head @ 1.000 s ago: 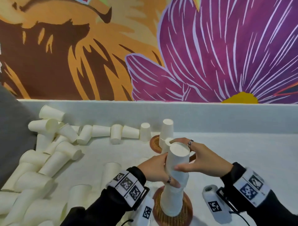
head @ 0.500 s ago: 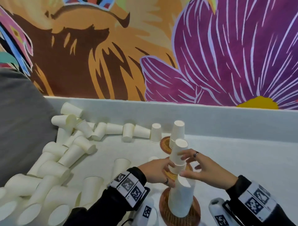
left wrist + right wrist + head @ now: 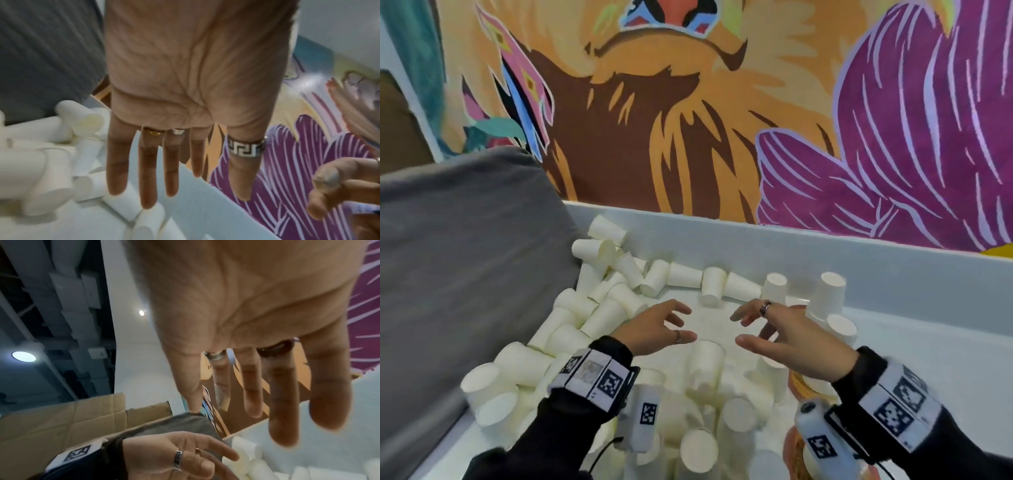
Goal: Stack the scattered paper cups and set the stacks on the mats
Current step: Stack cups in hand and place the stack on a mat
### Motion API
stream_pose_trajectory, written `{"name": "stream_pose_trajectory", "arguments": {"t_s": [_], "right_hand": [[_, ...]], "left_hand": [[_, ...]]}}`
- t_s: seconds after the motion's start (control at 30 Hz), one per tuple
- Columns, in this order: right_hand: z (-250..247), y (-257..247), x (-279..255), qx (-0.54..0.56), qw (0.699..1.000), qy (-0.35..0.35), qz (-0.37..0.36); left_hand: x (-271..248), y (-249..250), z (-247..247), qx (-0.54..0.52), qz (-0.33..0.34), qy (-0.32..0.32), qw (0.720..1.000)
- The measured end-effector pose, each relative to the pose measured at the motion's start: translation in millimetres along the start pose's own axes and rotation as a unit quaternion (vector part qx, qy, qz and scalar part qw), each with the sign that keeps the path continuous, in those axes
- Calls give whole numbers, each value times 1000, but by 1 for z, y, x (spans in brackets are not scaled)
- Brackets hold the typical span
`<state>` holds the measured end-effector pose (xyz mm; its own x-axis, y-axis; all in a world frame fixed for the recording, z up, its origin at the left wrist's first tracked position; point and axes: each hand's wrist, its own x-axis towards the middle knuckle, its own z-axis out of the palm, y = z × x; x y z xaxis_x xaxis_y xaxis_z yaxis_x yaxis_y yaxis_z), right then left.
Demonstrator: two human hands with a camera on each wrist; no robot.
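Note:
Many white paper cups (image 3: 599,301) lie scattered along the table's left side and back wall. Several more stand upside down near me (image 3: 736,414). My left hand (image 3: 683,323) and right hand (image 3: 739,327) hover side by side above the table, fingers spread, holding nothing. The wrist views show straight fingers on the left hand (image 3: 220,186) and the right hand (image 3: 236,410). At the right, a cup stack (image 3: 832,291) stands on the far mat, with a shorter stack (image 3: 840,329) in front of it. The brown near mat (image 3: 799,387) is mostly hidden under my right wrist.
A grey cushion (image 3: 465,257) borders the table on the left. A low pale wall (image 3: 893,274) runs along the back under the mural. The bare white table surface (image 3: 945,359) stretches to the right. Cardboard boxes (image 3: 61,418) show in the right wrist view.
Both hands have let go of the cup stack on the near mat and lifted away, opening out. My view has swung left and down over the scattered cups.

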<state>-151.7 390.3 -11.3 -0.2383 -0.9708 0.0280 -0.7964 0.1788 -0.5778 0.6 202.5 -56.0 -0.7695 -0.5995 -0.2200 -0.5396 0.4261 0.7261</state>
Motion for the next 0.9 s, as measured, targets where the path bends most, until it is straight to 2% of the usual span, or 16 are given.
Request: {"name": "stream_pose_trajectory", "arguments": {"t_s": [0.17,0.27,0.37,0.57,0.9], "right_hand": [[32,1,69,-50,986,-134,83],[52,7,100,-77,966,-194,152],[66,6,119,-138,943,-240,187],[85,14,142,-138,921,-283,228],[98,30,157,-62,928,-293,222]], "left_hand": [[17,-45,-15,50,-73,-64,994],[29,-63,-12,70,-112,-108,985],[39,-77,-10,96,-137,-156,974],[54,-81,-17,120,-133,-188,966],[62,-74,-18,178,-105,-207,956]]}}
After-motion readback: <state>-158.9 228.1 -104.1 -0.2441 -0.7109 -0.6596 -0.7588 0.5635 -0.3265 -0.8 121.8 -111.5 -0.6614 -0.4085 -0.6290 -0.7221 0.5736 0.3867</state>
